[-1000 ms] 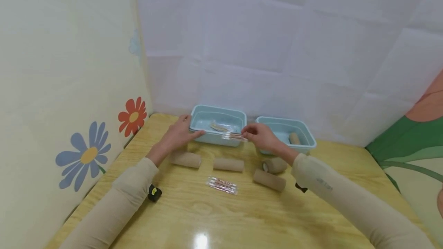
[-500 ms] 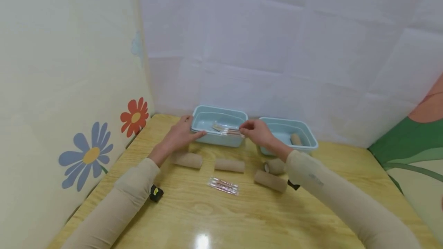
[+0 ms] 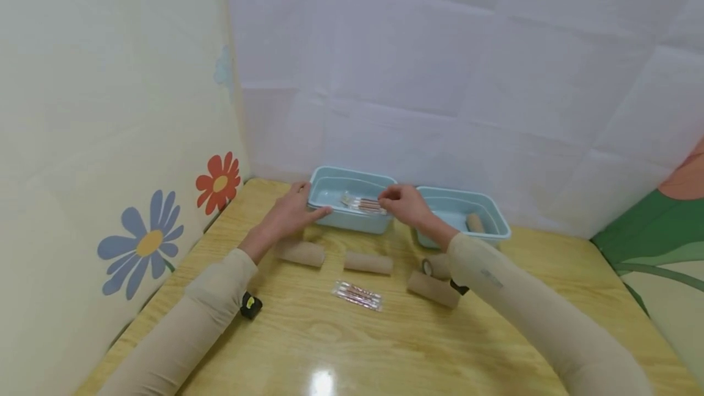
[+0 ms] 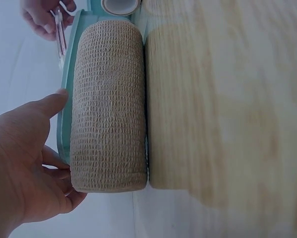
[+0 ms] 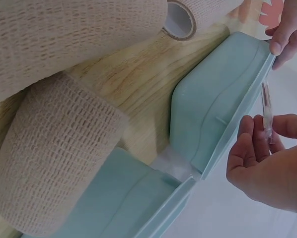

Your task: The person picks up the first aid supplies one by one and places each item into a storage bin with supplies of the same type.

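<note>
My left hand (image 3: pixel 289 212) grips the left end of a light blue plastic basin (image 3: pixel 357 220), thumb over the front rim and fingers round the side. Above that basin's right part, my right hand (image 3: pixel 407 205) pinches a clear packet of cotton swabs (image 3: pixel 367 204) by its end, between thumb and fingers. The right wrist view shows this packet (image 5: pixel 267 106) edge-on above the rim. Another packet, partly covered, lies inside the basin. A further cotton swab packet (image 3: pixel 357 296) lies flat on the table.
Several tan textured bandage rolls (image 3: pixel 368 263) lie in front of the basins on the wooden table (image 3: pixel 264 353). A second blue basin (image 3: pixel 495 225) at right holds a small tan roll (image 3: pixel 475 222). A white sheet (image 3: pixel 418 78) hangs behind; a flowered wall stands left.
My right hand has moved left, bringing the swab packet from the basin's front right edge to over its inside. My left hand keeps its hold on the rim.
</note>
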